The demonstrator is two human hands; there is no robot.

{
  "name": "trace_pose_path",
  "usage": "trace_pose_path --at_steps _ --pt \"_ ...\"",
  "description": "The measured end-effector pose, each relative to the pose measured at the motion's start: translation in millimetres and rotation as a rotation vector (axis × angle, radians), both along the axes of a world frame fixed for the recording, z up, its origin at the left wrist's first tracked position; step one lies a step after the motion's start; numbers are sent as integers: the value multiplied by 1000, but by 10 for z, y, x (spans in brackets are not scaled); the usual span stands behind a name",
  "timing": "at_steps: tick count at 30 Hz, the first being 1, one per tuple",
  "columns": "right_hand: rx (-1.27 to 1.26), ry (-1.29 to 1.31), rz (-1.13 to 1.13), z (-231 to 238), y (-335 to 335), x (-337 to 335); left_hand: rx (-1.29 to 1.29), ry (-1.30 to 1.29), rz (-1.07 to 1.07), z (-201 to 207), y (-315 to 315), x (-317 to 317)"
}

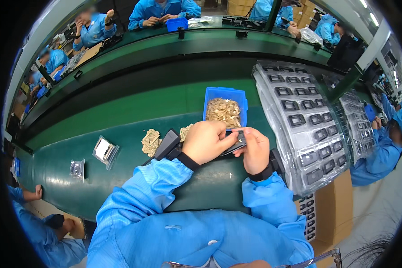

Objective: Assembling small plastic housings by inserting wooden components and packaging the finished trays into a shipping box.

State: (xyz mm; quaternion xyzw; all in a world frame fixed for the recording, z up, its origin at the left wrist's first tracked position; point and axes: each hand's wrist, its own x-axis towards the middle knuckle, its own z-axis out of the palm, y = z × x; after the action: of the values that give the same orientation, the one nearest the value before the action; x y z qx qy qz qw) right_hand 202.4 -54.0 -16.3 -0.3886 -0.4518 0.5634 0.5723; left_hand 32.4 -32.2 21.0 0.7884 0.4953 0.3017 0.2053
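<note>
A small black plastic part [240, 141] is held between my two hands, just in front of a blue bin [225, 93]. My left hand [204, 142] pinches it from the left with thumb and bent fingers. From the right, my right hand [256, 152] grips its other side, thumb and fingertips closed on it. The fingers cover much of the part. Tan, strip-like pieces [223, 111] fill the blue bin. Beside my left wrist lies a bundle of flat tan pieces [151, 142], and another small pile [186, 131] is partly behind that hand.
Stacked clear trays [304, 125] of black frames stand on my right, above an open cardboard box [337, 210]. Two clear bags [105, 152] [77, 169] with parts lie on the green table [134, 116] to the left. Co-workers in blue sit across the line and at both sides.
</note>
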Motion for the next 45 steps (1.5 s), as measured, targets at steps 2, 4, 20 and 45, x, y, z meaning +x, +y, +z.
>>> trace_pose_path --at_steps 2,4,20,45 --pt "38 -78 -60 57 -69 -36 43 -19 -34 87 -21 -55" --pt "91 -191 -143 162 -218 11 72 6 -39 236 -50 -130" --pt "169 -1204 -579 488 133 2163 55 178 143 -38 166 -354" --pt "337 -1585 -50 736 -568 1995 104 181 152 85 142 -1236"
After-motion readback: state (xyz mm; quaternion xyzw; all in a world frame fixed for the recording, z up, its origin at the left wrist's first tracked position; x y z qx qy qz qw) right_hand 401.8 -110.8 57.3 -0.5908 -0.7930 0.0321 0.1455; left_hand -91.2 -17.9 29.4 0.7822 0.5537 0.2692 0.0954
